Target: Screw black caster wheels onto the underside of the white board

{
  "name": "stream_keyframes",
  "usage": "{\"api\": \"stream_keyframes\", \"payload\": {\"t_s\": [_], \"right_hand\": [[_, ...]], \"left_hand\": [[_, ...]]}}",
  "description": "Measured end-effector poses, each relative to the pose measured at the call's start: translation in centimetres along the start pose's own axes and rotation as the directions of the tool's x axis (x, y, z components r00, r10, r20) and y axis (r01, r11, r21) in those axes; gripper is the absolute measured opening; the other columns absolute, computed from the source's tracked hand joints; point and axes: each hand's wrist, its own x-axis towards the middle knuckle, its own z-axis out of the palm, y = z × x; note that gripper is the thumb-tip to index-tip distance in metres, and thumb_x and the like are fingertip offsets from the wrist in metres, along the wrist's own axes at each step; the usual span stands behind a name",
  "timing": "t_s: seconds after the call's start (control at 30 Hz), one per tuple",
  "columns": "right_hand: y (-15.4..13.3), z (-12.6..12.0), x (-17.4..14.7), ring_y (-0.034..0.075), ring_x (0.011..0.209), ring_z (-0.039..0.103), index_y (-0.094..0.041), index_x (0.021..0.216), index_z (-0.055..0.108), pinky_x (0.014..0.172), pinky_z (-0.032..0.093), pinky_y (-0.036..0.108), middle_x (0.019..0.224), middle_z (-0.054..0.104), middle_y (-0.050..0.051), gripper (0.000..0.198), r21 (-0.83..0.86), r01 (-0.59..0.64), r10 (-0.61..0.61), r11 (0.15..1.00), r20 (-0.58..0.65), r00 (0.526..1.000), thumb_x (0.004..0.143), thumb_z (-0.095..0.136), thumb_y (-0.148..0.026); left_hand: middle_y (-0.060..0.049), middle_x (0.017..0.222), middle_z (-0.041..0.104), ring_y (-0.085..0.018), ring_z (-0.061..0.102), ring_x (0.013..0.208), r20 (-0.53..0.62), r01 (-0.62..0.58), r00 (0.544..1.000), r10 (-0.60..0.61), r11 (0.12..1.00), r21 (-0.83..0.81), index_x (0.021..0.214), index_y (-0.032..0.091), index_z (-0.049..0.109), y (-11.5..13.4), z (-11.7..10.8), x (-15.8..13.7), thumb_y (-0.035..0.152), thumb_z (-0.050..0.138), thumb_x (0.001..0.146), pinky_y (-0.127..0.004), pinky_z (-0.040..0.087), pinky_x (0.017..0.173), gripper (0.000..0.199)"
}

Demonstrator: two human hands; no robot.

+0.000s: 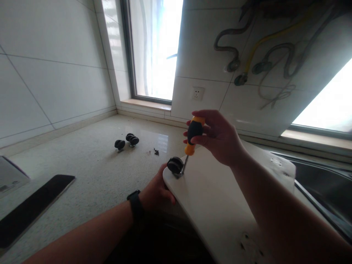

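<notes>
A screwdriver point(194, 131) with a yellow and black handle is held in my right hand point(216, 137), its fingers wrapped round the grip. Its shaft slants down to the metal plate of a black caster wheel point(175, 165) at the rounded corner of a white board point(210, 183). Whether the tip sits in a screw is too small to tell. My left hand point(158, 187), below a black wristwatch, grips the board's edge by that corner; some of its fingers are hidden under the board. Loose black casters point(132, 139) lie beyond it on the speckled counter.
Small dark screws or bits point(156, 151) lie on the counter point(90, 165). At the left are a long dark flat panel point(35, 205) and a white box point(12, 176). A steel sink point(324, 183) is at the right. Hoses point(257, 46) hang on the tiled wall above a socket point(197, 93).
</notes>
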Motion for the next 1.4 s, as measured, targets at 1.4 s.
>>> {"api": "stream_keyframes", "payload": {"t_s": [1.4], "right_hand": [[0.4,0.1,0.6,0.015,0.088,0.068,-0.027,0.113,0.065,0.075,0.063,0.033,0.098,0.068,-0.002,0.044,-0.033,0.002,-0.006,0.999,-0.117,0.993,0.074,0.085,-0.021]], "left_hand": [[-0.013,0.153,0.051,-0.044,0.042,0.143,-0.027,0.036,0.999,-0.039,0.995,-0.095,0.15,0.036,0.042,0.3,0.3,-0.2,0.03,0.104,0.046,-0.065,0.027,0.118,0.121]]}}
